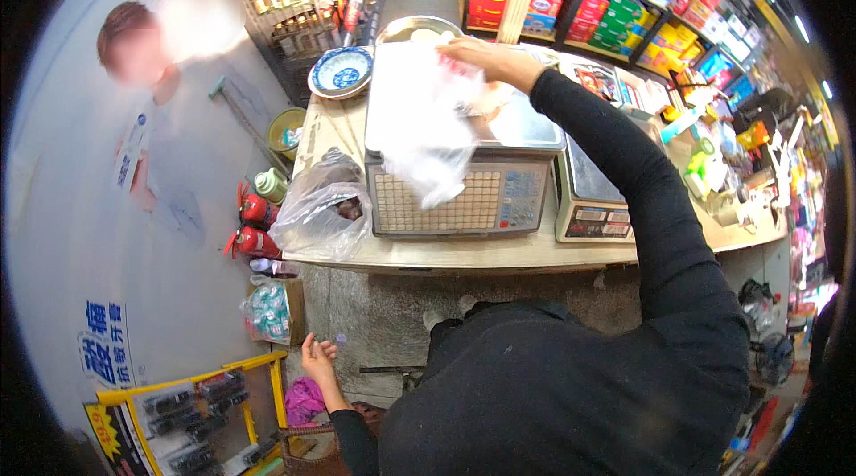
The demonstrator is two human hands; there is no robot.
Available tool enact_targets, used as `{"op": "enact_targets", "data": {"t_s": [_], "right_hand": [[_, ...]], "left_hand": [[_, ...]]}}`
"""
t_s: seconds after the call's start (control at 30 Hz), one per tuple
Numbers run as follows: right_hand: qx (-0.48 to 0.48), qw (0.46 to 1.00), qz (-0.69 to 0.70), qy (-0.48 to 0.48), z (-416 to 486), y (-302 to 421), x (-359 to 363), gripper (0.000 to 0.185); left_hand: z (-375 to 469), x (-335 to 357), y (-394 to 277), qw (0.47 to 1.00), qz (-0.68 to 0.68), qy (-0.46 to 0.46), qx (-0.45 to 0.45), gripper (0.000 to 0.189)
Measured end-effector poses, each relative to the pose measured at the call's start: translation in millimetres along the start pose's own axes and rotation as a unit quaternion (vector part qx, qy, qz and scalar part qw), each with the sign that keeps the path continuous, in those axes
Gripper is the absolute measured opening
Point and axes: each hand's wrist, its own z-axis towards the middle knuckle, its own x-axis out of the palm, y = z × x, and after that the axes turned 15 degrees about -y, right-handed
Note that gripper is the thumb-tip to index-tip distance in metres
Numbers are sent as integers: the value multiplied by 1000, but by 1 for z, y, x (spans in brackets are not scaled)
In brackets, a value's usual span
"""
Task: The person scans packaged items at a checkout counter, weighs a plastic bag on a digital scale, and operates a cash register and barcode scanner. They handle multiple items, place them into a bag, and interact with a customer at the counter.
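My right hand (pixel 491 61) is shut on a thin white plastic bag (pixel 438 162) with red print. The bag lies over the pan of a shop weighing scale (pixel 401 88) and hangs across its keypad. Strong light washes out its contents. Behind the scale sits a metal bowl (pixel 391 30) with pale round items, too bright to name. My left hand (pixel 319 359) hangs low beside me with nothing in it, its fingers slightly curled and apart. A clear plastic bag (pixel 321 215) with dark contents rests at the scale's left, near a blue-and-white bowl (pixel 342 69).
The wooden counter (pixel 468 255) bears a second scale (pixel 592 208) and cluttered goods to the right. Fire extinguishers (pixel 257 242), a thermos flask (pixel 271 185) and a cardboard box (pixel 294 312) stand along its left. A yellow-framed rack (pixel 194 379) is near my left hand.
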Motion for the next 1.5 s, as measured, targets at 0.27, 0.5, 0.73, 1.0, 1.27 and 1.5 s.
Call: {"op": "enact_targets", "data": {"t_s": [0.27,0.5,0.73,1.0,1.27,1.5], "right_hand": [[22,986,65,150,24,44,-8,54],[3,997,-50,51,10,55,-13,57],[-52,928,272,-250,-57,165,-65,54],[-62,922,272,-269,-100,316,9,54],[556,685,285,-375,-250,321,-10,53],[491,149,757,-405,-245,367,-16,70]], "left_hand": [[4,29,10,955,243,149,80,31],[3,12,5,903,391,164,63,35],[-88,85,-128,852,211,468,-104,52],[-216,233,-271,763,-207,612,-24,75],[-226,252,-273,588,-100,772,-217,82],[-258,286,-201,346,-30,677,649,56]]}}
